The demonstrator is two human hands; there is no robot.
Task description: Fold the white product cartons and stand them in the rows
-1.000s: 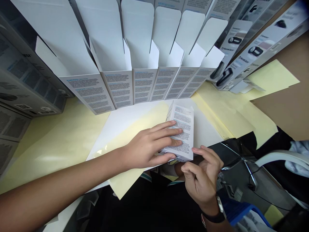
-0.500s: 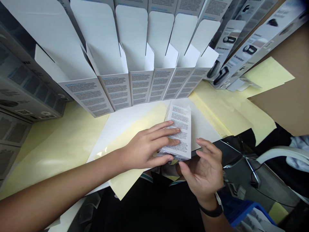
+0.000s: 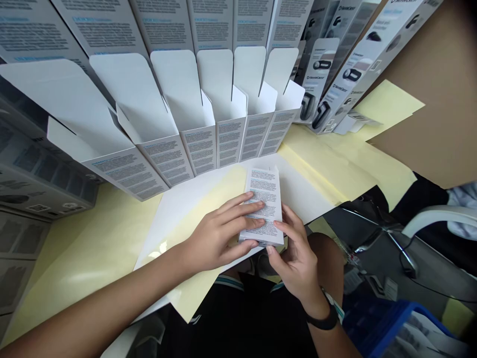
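The left forearm reaches in from the lower left, and the left hand (image 3: 214, 238) lies open, palm down, its spread fingers resting across the printed face of a small white text-printed carton (image 3: 272, 206), the thumb by its near end. The right hand (image 3: 298, 256), wearing a black wristband (image 3: 326, 318), comes up from below with half-curled fingers around the carton's near right corner; the index fingertip meets the right edge and the thumb sits at the near end, though whether it grips firmly cannot be told from this angle. The carton lies between both hands, near the edge of the white table (image 3: 303, 196), in front of a row of open-topped cartons (image 3: 231, 141).
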